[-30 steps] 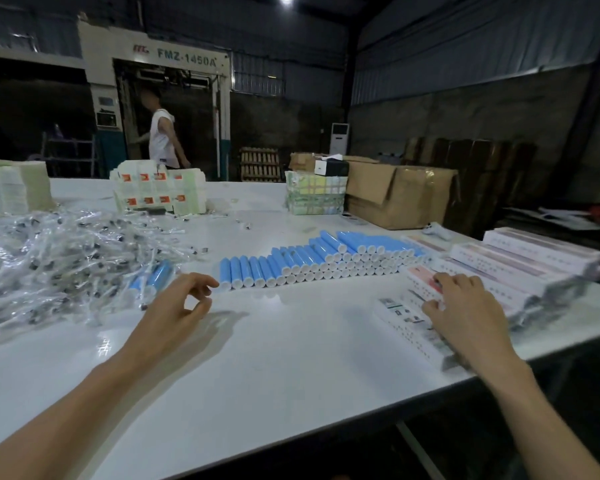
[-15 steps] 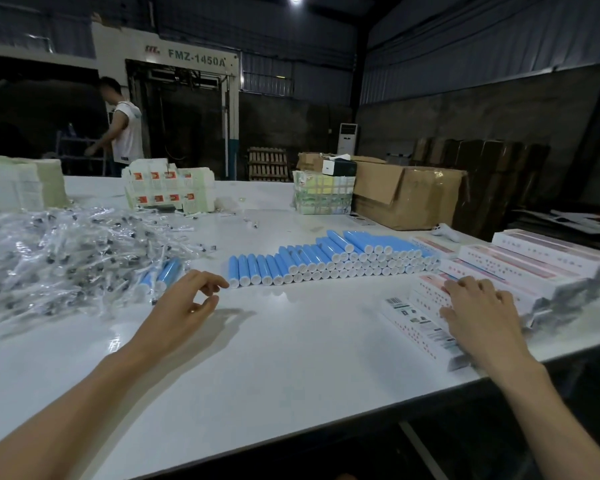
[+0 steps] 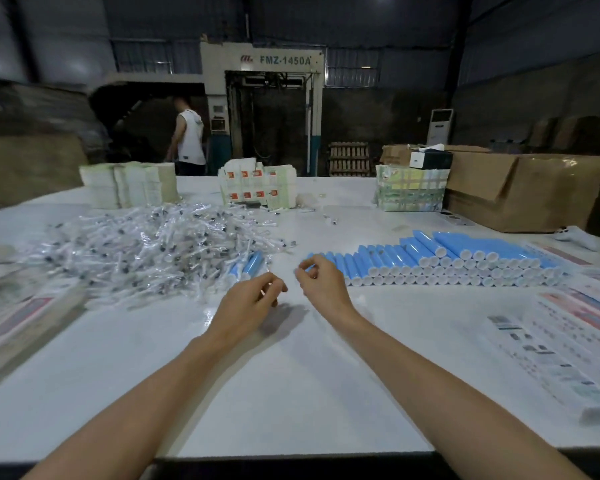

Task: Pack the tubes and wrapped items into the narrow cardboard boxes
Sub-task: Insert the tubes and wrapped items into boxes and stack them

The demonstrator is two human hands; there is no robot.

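Left grip [image 3: 253, 299]: fingers curled in, thumb against the fingertips, hovering just above the bench [image 3: 291, 393]. It cannot be told whether anything small is pinched there.

Right grip [image 3: 321, 282]: fingers curled at the near-left end of the row of blue tubes [image 3: 447, 263]. Blue shows between the fingers, but it cannot be told whether a tube is held or merely lies behind them.

The two grips sit close together, near mid-bench. Two loose tubes [image 3: 252, 265] lie just beyond the left grip, at the edge of the pile of wrapped items [image 3: 146, 251]. The tube row stretches away to the right, stacked in layers.

Narrow cardboard boxes [image 3: 548, 355] lie flat at the right bench edge, well apart from both grips. More boxes [image 3: 25, 320] lie at the left edge, blurred.

Progress assessment: no box is seen open and none is in a grip. Whether the boxes on the bench are already filled cannot be told. The large stock of tubes and wrapped items suggests most of the packing remains.
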